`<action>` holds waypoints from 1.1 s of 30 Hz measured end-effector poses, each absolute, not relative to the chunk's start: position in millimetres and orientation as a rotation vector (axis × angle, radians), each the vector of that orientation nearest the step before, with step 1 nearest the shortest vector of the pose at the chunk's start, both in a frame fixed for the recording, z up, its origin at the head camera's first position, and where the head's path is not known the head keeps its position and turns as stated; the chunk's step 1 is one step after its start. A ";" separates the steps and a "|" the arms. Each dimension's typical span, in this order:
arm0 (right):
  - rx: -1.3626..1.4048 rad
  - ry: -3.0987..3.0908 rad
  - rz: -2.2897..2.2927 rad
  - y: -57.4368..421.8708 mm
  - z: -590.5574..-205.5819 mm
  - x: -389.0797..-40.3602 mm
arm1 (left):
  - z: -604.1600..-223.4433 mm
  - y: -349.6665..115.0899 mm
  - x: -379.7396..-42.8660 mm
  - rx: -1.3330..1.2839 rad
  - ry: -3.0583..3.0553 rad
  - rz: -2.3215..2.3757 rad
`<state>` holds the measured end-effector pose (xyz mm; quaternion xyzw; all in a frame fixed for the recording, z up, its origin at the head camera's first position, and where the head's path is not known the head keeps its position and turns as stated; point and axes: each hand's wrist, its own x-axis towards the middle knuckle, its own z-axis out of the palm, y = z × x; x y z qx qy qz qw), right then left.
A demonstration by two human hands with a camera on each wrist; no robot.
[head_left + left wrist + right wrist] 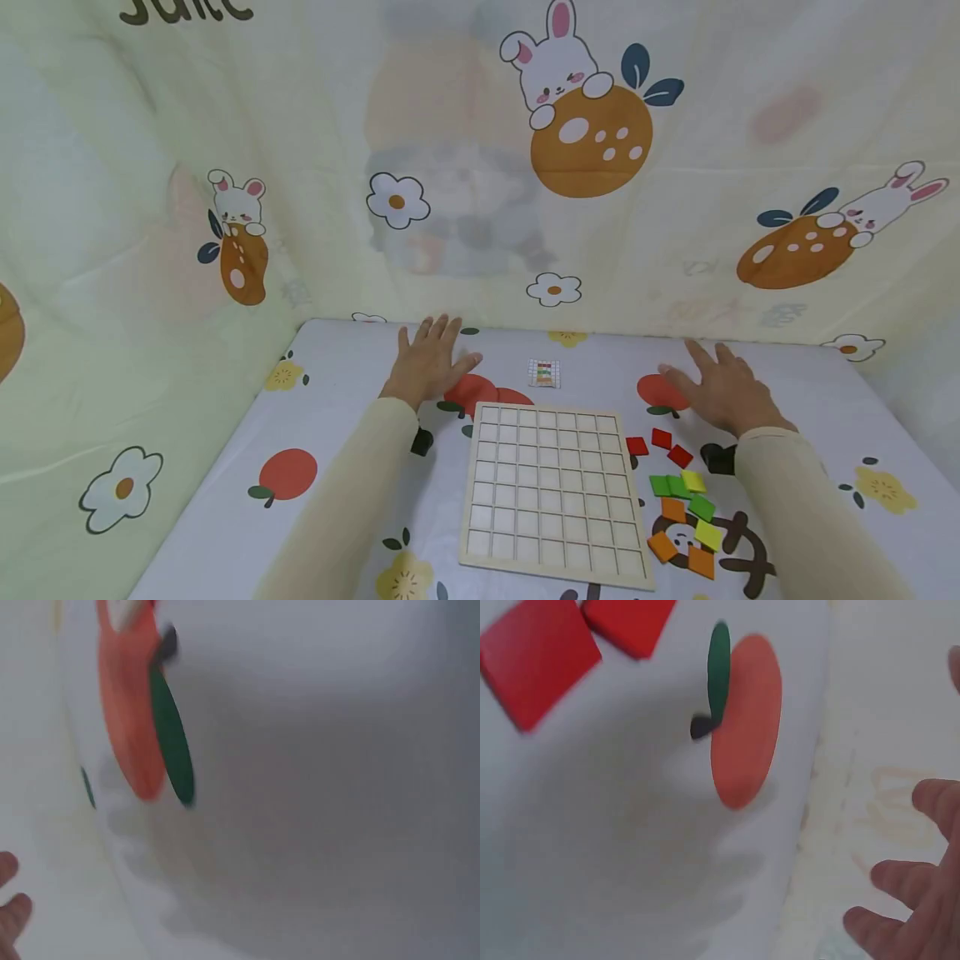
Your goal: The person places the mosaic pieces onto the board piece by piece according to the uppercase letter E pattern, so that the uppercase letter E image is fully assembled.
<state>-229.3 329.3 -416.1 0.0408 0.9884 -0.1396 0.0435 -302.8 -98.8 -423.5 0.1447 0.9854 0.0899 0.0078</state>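
Observation:
My left hand [426, 364] is spread at the far left of the table, palm down with nothing in it. The right hand [726, 389] is likewise spread and holds nothing, over the far right side. Between the forearms lies a pale wooden grid board [553, 492] with bare square cells. Beside its right edge are loose square tiles: red ones [662, 438], green ones [702, 507], yellow ones [708, 535] and orange ones [701, 562]. Beyond the board lies a small card [544, 373] with a coloured grid pattern. In the right wrist view, red tiles [540, 664] lie near the right hand.
A white tablecloth [217, 517] printed with fruit and flowers covers the table. A cream curtain [465, 242] with rabbit prints rises along the back and left side. Small black wrist gear [422, 442] shows beside the left sleeve.

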 end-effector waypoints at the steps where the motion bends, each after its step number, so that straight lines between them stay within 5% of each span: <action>1: 0.106 3.012 -0.444 328.6 -417.0 -227.8 | -423.5 -98.6 -300.9 0.450 3.068 0.336; 13: -0.010 2.856 -0.654 325.6 -424.0 -200.2 | -426.8 -99.9 -261.3 0.366 2.756 0.967; 33: 0.028 2.835 -0.672 309.1 -445.1 -195.0 | -458.8 -92.0 -212.8 0.319 2.618 1.208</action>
